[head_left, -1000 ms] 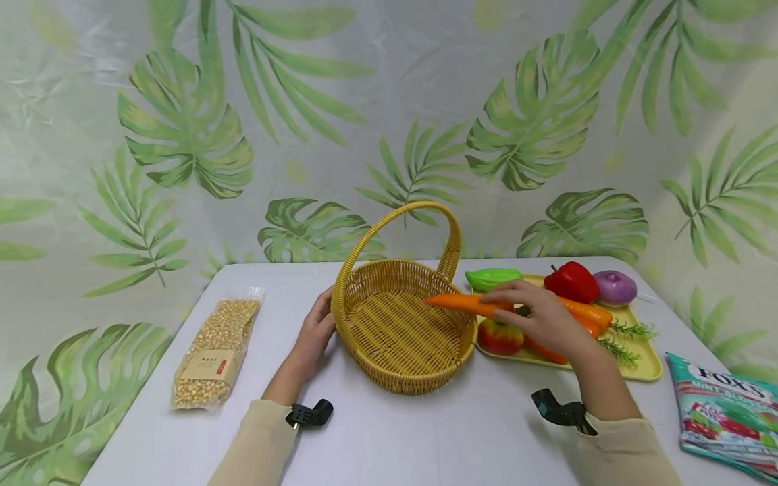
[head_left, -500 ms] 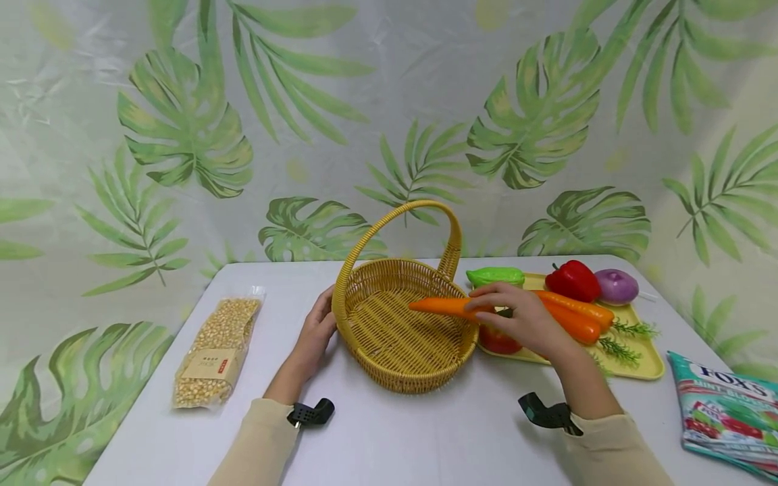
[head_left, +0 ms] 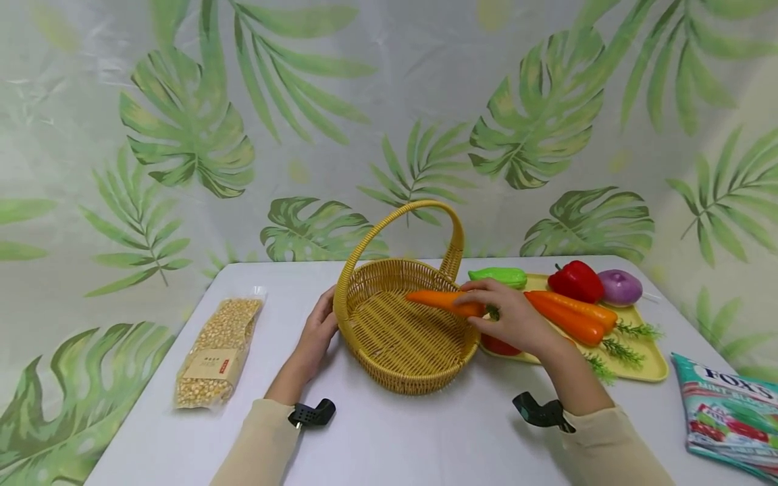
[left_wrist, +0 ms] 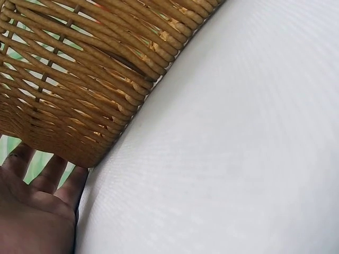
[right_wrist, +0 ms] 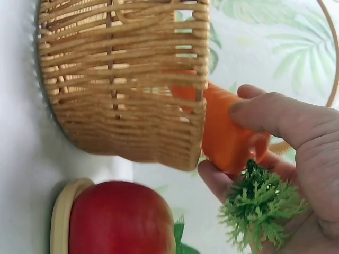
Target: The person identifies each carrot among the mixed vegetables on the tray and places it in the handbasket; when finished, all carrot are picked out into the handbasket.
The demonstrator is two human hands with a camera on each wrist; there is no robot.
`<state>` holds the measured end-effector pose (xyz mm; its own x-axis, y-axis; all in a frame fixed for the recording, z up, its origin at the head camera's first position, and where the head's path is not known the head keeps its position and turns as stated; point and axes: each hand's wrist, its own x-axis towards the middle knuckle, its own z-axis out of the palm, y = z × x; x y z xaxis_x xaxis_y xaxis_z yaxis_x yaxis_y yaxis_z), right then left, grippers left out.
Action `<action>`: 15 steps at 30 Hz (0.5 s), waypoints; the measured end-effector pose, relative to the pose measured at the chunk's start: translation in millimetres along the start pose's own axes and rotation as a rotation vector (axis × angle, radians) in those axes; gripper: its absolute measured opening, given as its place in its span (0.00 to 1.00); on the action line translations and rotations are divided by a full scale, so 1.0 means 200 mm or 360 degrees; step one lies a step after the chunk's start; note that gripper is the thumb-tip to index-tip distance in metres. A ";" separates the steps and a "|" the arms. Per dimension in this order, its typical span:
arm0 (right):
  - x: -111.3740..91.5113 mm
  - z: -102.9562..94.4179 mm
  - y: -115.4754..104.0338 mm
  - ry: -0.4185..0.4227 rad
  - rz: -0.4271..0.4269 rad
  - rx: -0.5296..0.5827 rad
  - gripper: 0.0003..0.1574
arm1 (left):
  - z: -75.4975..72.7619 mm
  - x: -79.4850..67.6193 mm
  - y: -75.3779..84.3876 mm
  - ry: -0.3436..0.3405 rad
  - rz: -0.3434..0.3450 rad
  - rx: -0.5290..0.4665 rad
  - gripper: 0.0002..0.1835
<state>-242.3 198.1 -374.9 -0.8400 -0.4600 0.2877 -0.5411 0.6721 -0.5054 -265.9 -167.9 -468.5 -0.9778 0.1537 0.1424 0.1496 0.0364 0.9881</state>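
A woven yellow-brown basket (head_left: 407, 381) with an arched handle stands on the white table. My left hand (head_left: 317, 332) rests against its left outer wall; in the left wrist view the fingers (left_wrist: 49, 174) reach out straight along the wicker (left_wrist: 79, 79). My right hand (head_left: 509, 316) pinches an orange carrot (head_left: 433, 301) near its leafy end, thumb on one side and fingers on the other. The carrot's tip points left over the basket's inside, and its thick end lies across the right rim. Green leaves (right_wrist: 262, 203) hang by the palm in the right wrist view.
Right of the basket, a yellow tray (head_left: 653, 364) bears more carrots (head_left: 571, 317), a red pepper (head_left: 576, 281), a purple onion (head_left: 620, 287), a green vegetable (head_left: 500, 276) and a red fruit (right_wrist: 122, 219). A corn kernel bag (head_left: 219, 351) lies left, a candy bag (head_left: 732, 412) far right.
My right hand has carried the carrot left from above the tray to the basket's right rim, its tip now further over the inside. The left hand and basket have stayed put.
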 end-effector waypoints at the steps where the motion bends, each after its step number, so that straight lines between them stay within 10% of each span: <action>1: 0.00 0.00 -0.01 0.0000 -0.0009 0.0000 0.20 | 0.00 0.00 0.00 0.0001 0.0001 -0.0003 0.26; 15: 0.11 0.08 -0.14 -0.0180 -0.0066 0.0096 0.24 | 0.00 0.00 0.01 -0.0008 -0.0005 -0.0013 0.26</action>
<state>-244.2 159.0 -367.7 -0.8053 -0.5517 0.2173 -0.5692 0.6167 -0.5438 -264.8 -167.0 -466.4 -0.9775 0.1586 0.1391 0.1454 0.0291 0.9889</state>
